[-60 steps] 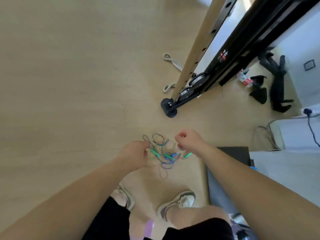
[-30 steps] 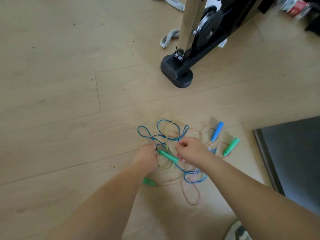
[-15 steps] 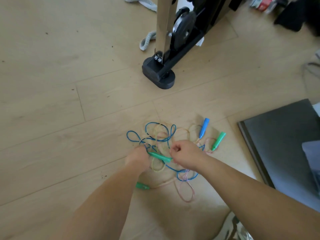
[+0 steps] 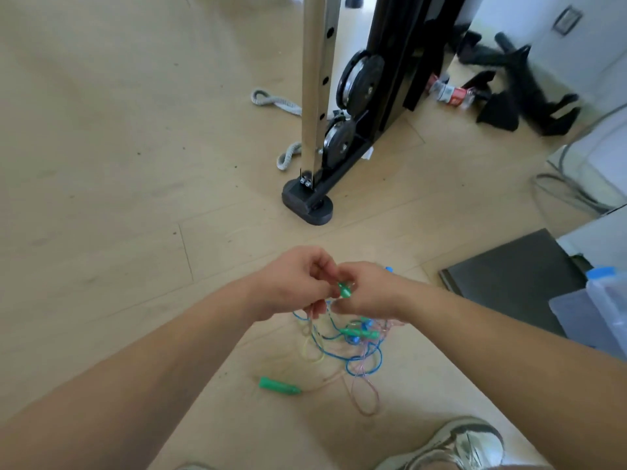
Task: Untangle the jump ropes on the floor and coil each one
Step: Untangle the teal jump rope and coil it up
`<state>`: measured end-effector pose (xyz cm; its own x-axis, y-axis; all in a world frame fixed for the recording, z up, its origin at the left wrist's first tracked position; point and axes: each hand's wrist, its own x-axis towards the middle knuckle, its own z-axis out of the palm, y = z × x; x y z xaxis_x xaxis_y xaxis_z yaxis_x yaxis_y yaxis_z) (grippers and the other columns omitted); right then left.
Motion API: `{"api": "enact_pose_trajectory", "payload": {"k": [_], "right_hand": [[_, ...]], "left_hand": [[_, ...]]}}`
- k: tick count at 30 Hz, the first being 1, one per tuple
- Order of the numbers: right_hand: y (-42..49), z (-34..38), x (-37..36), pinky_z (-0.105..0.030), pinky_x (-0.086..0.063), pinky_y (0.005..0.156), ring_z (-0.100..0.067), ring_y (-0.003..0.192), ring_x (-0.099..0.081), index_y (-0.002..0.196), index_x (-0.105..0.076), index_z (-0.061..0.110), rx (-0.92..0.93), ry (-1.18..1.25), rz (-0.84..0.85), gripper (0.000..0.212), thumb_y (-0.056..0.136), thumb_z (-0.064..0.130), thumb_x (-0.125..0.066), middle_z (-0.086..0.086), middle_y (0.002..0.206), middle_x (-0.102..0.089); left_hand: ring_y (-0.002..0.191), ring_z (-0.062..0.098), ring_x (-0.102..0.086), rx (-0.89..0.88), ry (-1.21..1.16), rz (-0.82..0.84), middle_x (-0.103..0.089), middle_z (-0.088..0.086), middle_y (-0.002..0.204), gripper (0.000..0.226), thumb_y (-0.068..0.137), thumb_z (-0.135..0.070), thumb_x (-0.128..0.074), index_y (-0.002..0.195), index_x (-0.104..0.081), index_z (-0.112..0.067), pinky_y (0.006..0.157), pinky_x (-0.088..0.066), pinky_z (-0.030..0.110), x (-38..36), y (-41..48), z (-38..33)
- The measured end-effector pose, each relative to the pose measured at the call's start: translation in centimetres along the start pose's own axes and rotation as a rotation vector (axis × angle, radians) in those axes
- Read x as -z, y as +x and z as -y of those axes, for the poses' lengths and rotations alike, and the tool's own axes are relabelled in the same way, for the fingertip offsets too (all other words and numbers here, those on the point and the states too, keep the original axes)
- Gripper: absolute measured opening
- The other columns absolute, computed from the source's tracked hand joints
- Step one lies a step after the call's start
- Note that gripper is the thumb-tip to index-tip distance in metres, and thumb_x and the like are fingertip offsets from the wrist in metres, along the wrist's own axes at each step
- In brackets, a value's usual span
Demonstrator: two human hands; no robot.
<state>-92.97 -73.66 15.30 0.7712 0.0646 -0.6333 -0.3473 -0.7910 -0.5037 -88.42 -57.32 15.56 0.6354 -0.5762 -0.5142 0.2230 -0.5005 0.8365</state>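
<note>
Floor [image 4: 101, 198]: pale wood under everything.
Jump ropes [image 4: 359, 333]: tangled blue, pink, yellow cords, partly lifted, partly lying on floor below both grips.
Left grip [image 4: 291, 283]: curled, pinching lifted cords.
Right grip [image 4: 369, 293]: pinching green handle [image 4: 345, 290], touching left grip.

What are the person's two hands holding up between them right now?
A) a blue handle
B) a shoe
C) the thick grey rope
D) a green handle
D: a green handle peeks out between the left hand and the right hand, with the tangled ropes trailing below.
</note>
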Motion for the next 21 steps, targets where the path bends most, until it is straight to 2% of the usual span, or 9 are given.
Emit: {"api": "enact_pose_trajectory", "payload": {"k": [2, 4, 7, 10, 13, 16, 18, 20, 21], "right_hand": [[-2.2, 1.3, 1.4, -0.034, -0.056, 0.084, -0.022, 0.092, -0.070, 0.106, -0.070, 0.014, 0.024, 0.153, -0.113, 0.017, 0.096, 0.026, -0.067, -0.008, 0.100, -0.077], [-4.4, 2.4, 3.1, -0.029, -0.058, 0.080, -0.018, 0.084, -0.073, 0.097, -0.069, 0.014, 0.006, 0.228, -0.146, 0.009, 0.099, 0.023, -0.065, -0.007, 0.091, -0.079], [-7.1, 3.2, 5.8, -0.050, -0.060, 0.089, -0.027, 0.088, -0.075, 0.087, -0.067, 0.020, -0.027, 0.234, -0.261, 0.009, 0.095, 0.020, -0.064, -0.005, 0.085, -0.078], [-9.3, 4.3, 7.2, -0.052, -0.059, 0.093, -0.023, 0.083, -0.076, 0.088, -0.069, 0.014, -0.010, 0.432, -0.383, 0.014, 0.098, 0.014, -0.059, -0.003, 0.082, -0.079], [-10.9, 5.3, 7.2, -0.047, -0.059, 0.093, -0.019, 0.089, -0.076, 0.091, -0.070, 0.010, 0.047, 0.570, -0.383, 0.018, 0.101, 0.011, -0.055, -0.003, 0.089, -0.078], [-12.1, 6.5, 7.7, -0.051, -0.059, 0.094, -0.030, 0.101, -0.074, 0.085, -0.067, 0.014, 0.175, 0.639, -0.396, 0.020, 0.102, 0.011, -0.057, -0.005, 0.097, -0.077], [-12.8, 7.5, 8.3, -0.057, -0.056, 0.096, -0.041, 0.103, -0.072, 0.087, -0.059, 0.009, 0.332, 0.850, -0.301, 0.019, 0.103, 0.007, -0.051, -0.014, 0.105, -0.077], [-14.1, 8.4, 9.0, -0.061, -0.055, 0.095, -0.045, 0.098, -0.072, 0.092, -0.052, 0.006, 0.498, 1.227, -0.140, 0.015, 0.104, 0.009, -0.043, -0.024, 0.107, -0.075], [-14.4, 8.6, 9.5, -0.059, -0.057, 0.092, -0.043, 0.095, -0.073, 0.092, -0.051, 0.006, 0.551, 1.366, -0.111, 0.017, 0.105, 0.012, -0.041, -0.024, 0.104, -0.074]], "left_hand": [[0.052, 0.021, -0.062, -0.057, -0.042, -0.005, -0.072, 0.024, 0.094, 0.029, 0.089, 0.007, -0.062, 0.111, -0.059, -0.011, 0.050, -0.052, 0.029, 1.0, -2.7, -3.2], [0.054, 0.020, -0.064, -0.085, -0.001, -0.051, -0.074, 0.013, 0.090, 0.038, 0.088, 0.006, -0.058, 0.115, -0.060, -0.020, 0.054, -0.054, 0.028, 1.9, -5.4, -5.1], [0.060, 0.016, -0.069, -0.004, 0.204, -0.064, -0.075, 0.002, 0.088, 0.044, 0.087, 0.005, -0.052, 0.121, -0.060, -0.021, 0.058, -0.059, 0.026, 2.7, -7.6, -5.4], [0.085, 0.011, -0.074, 0.100, 0.398, 0.035, -0.078, -0.007, 0.092, 0.047, 0.090, -0.007, -0.062, 0.134, -0.057, -0.022, 0.078, -0.059, 0.026, 2.6, -7.9, -4.9], [0.111, 0.009, -0.066, 0.115, 0.509, 0.010, -0.070, -0.016, 0.119, 0.058, 0.089, -0.030, -0.075, 0.143, -0.053, -0.028, 0.100, -0.053, 0.030, 2.0, -7.3, -5.2], [0.136, 0.006, -0.050, -0.052, 0.473, -0.189, -0.053, -0.016, 0.146, 0.071, 0.087, -0.041, -0.077, 0.150, -0.046, -0.034, 0.114, -0.043, 0.035, 1.6, -6.6, -5.5], [0.132, 0.002, -0.053, -0.194, 0.281, -0.164, -0.061, -0.018, 0.138, 0.055, 0.089, -0.038, -0.074, 0.141, -0.057, -0.038, 0.113, -0.046, 0.038, 1.1, -6.2, -5.8], [0.118, 0.004, -0.065, -0.185, 0.212, -0.053, -0.073, -0.015, 0.120, 0.031, 0.090, -0.032, -0.070, 0.121, -0.070, -0.034, 0.108, -0.050, 0.039, 0.4, -6.0, -6.2], [0.112, 0.007, -0.068, -0.156, 0.223, -0.003, -0.076, -0.012, 0.113, 0.021, 0.093, -0.027, -0.068, 0.113, -0.073, -0.031, 0.106, -0.052, 0.038, 0.1, -6.0, -6.1]]}}
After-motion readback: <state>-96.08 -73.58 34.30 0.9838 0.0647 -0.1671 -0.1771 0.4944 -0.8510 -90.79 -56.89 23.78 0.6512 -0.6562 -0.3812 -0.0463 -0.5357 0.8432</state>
